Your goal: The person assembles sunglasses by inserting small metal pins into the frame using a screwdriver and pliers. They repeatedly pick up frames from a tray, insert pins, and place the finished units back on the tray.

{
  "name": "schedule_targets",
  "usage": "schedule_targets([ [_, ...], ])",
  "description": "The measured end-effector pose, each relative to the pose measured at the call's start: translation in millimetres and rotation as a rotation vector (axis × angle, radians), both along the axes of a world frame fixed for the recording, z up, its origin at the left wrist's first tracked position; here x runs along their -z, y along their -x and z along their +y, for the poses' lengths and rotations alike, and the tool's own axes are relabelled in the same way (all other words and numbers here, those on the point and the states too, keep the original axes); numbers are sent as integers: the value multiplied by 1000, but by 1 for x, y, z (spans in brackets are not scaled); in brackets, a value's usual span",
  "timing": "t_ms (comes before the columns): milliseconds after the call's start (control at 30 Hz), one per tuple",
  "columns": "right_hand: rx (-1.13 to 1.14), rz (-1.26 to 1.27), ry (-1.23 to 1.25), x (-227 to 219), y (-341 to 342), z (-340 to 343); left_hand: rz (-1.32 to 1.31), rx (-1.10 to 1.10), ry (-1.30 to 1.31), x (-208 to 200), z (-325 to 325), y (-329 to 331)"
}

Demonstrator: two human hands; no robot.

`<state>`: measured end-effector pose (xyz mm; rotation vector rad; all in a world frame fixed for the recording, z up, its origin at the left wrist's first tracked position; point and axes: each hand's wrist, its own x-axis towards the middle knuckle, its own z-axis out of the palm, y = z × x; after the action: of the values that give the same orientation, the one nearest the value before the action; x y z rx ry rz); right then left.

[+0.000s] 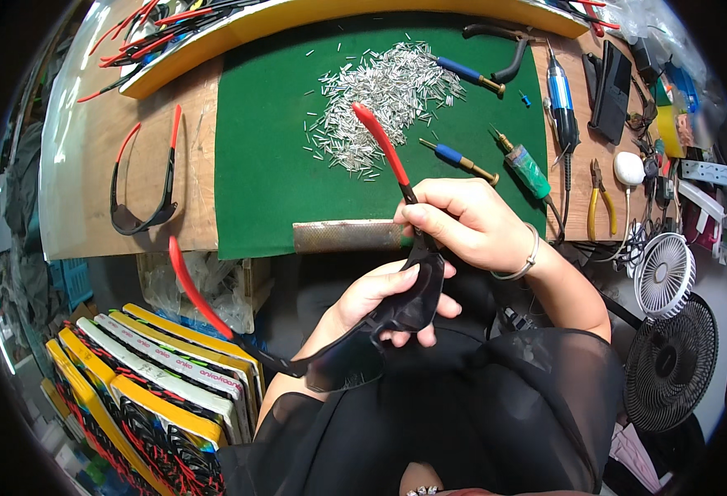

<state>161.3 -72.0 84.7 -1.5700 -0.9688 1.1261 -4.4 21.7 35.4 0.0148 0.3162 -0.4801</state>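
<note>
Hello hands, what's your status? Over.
Left hand cradles dark sunglasses. Right hand pinches the hinge by the red arm. Nothing blocking.

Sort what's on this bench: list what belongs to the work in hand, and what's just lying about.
In hand:
- black wraparound sunglasses with red temples, held by left hand and right hand
- heap of small silver metal pins on green felt mat

Lying about:
- second black-and-red glasses
- blue-handled screwdrivers
- yellow-handled pliers
- small white fan
</note>
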Motion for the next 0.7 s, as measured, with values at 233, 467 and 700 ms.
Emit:
schedule_targets([
  [233,15,-837,-388,-39,-32,1,-51,287,-504,-3,20,17],
  [467,-225,-996,-568,-56,-18,21,93,305,-761,-4,0,6],
  [700,195,-1090,-55,19,-38,-26,237,-106,-438,7,-6,3],
])
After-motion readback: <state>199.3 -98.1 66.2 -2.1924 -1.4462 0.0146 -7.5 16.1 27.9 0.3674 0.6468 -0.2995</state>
